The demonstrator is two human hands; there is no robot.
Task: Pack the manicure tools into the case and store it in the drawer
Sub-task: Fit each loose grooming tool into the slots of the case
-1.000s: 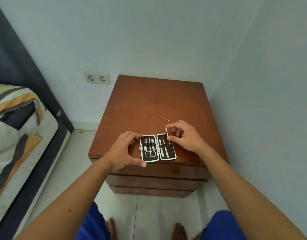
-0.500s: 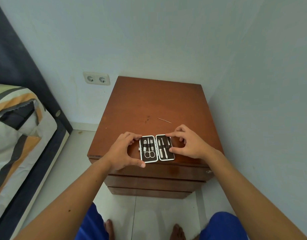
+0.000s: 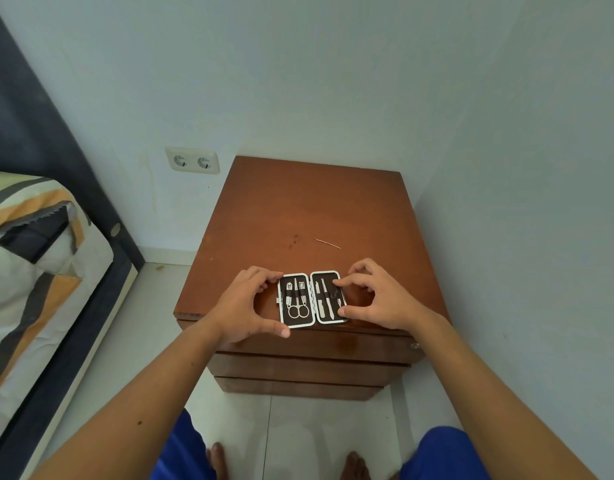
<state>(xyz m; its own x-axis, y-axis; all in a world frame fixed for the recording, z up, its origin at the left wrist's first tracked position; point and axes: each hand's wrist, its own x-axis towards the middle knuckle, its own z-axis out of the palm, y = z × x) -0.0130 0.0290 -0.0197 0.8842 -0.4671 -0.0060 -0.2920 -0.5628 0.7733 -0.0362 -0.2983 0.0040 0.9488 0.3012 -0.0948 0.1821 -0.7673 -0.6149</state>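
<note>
**Two hands on the open case, front edge of the nightstand**

Two pale walls meet in a corner behind everything I see, and a bed (image 3: 38, 271) with striped orange, grey and white bedding runs along the left. From my remote seat, the brown wooden nightstand (image 3: 309, 209) fills the middle of the view, pushed into that wall corner, with three drawer fronts (image 3: 312, 368) stacked below its top. A double wall socket (image 3: 192, 161) sits on the wall just left of its back left corner.

My left hand (image 3: 241, 306) lies at the front edge, left of the manicure case (image 3: 312, 298); its fingers curl round the case's left side, index tip at the far left corner and thumb at the near left corner, gripping it. My right hand (image 3: 378, 299) is on the other side, index finger laid over the right half and thumb pressed at that half's near right corner, pinching it.

The case lies opened flat, both halves up, close to the front edge and slightly left of centre. I see scissors (image 3: 297, 308) and small tools strapped in the left half, and slim tools (image 3: 328, 299) in the right half.

One thin metal pin (image 3: 328, 243) lies loose on the top, behind the case, apart from it.
</note>
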